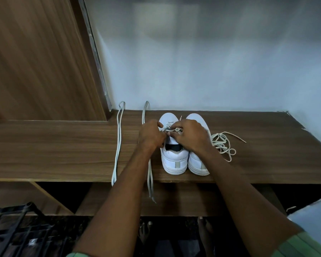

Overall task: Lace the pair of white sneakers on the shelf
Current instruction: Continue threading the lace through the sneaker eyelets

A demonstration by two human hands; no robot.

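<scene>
Two white sneakers stand side by side on the wooden shelf [63,145], heels toward me. The left sneaker [172,160] has a few lace rows near its toe. My left hand [150,136] sits on its left side with fingers curled at the eyelets, pinching the lace [170,127]. My right hand [191,136] reaches over the right sneaker [196,164] and pinches a loop of the same lace above the tongue. The right sneaker's upper is mostly hidden by my right hand and forearm.
A folded lace [118,141] lies straight across the shelf at left, its ends over the front edge. Another folded lace [149,173] hangs off the edge beside my left forearm. A tangled lace [223,143] lies right of the sneakers. A black wire rack [13,229] stands lower left.
</scene>
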